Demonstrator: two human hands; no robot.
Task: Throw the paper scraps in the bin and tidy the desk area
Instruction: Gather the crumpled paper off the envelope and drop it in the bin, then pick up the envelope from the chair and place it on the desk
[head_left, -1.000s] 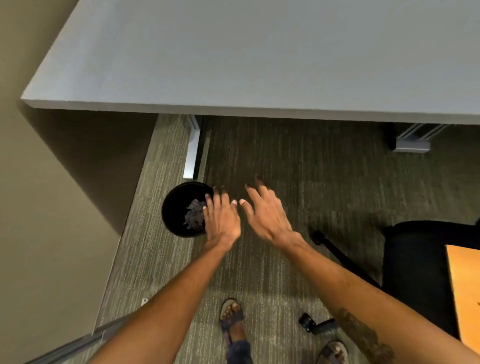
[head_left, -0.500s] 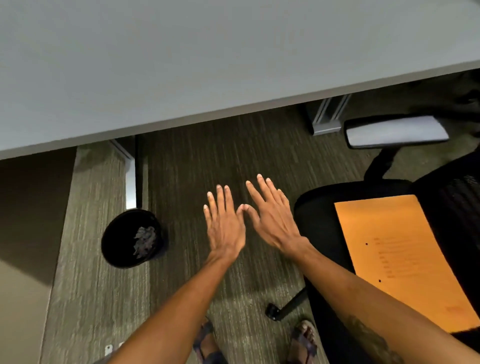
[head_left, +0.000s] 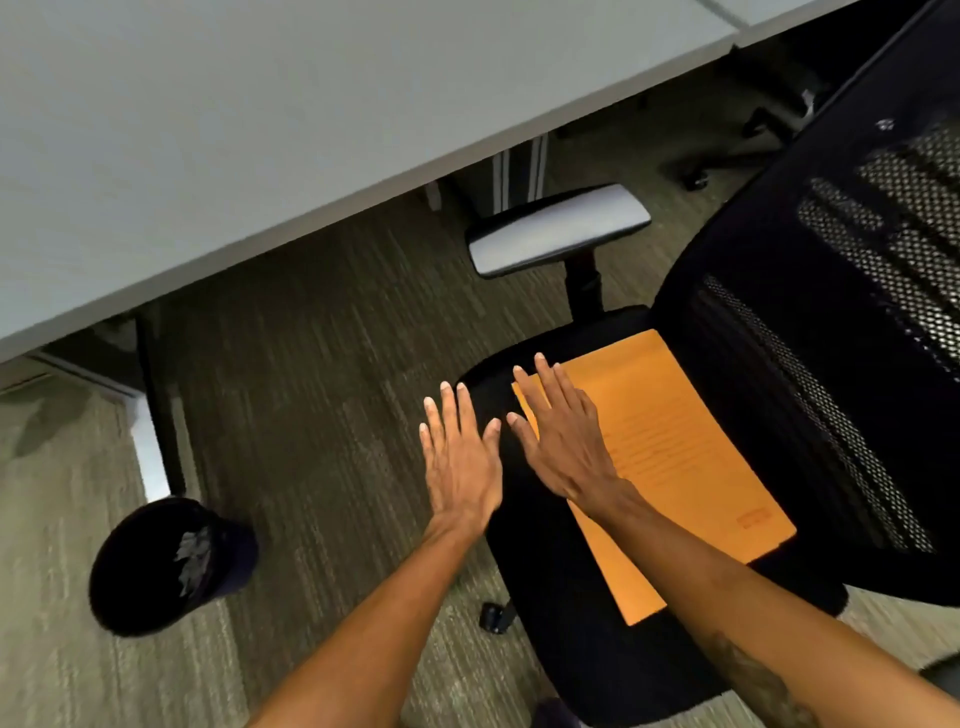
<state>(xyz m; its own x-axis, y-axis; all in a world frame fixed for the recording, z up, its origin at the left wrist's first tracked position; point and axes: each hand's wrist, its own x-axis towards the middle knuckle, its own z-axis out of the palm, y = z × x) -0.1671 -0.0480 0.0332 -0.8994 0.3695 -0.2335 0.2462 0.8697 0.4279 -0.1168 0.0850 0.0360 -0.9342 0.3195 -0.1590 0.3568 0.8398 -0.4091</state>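
Both hands, left (head_left: 460, 467) and right (head_left: 563, 441), spread flat and empty above the chair seat's (head_left: 545, 561) front edge, right over the orange envelope (head_left: 685, 457).

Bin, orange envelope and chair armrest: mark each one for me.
bin (head_left: 136, 582): head view, dark inside wall, left of the scraps.
orange envelope (head_left: 685, 457): head view, bare middle of its face, right of the right hand.
chair armrest (head_left: 558, 228): head view, middle of the grey pad.

Both hands, flat and empty with fingers spread, swing away from the bin (head_left: 171, 566) toward the chair. The right hand (head_left: 563, 441) now hovers over the orange envelope (head_left: 691, 467) on the chair seat (head_left: 545, 597); the left hand (head_left: 460, 462) reaches the seat's front edge.
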